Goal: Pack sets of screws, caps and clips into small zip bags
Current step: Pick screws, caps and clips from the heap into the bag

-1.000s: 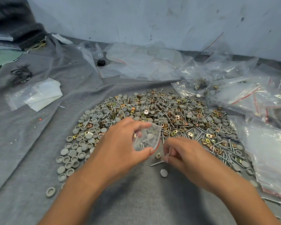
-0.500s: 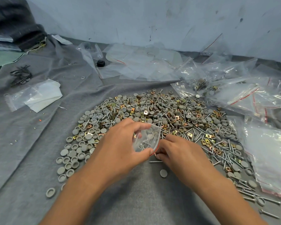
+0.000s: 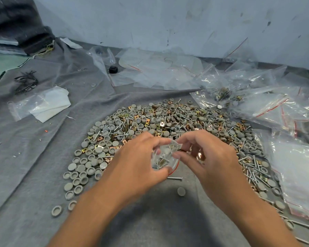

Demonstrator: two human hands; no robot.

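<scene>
Hundreds of fasteners point(image 3: 168, 125) across grey felt cloth point(image 3: 34, 157) below scuffed pale-blue wall point(image 3: 168, 24)

desk point(image 3: 43, 157) draped in grey cloth | heap of caps, screws and clips point(image 3: 168, 122) spread beyond both grips | loose screw point(image 3: 175, 178) and cap point(image 3: 181, 191) lying just below them

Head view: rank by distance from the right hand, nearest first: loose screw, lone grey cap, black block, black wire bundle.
From the right hand:
1. Loose silver screw, just left of it, below the small zip bag.
2. Lone round grey cap, lower left on the cloth.
3. Small black block, far back left.
4. Black wire bundle, far left.
</scene>
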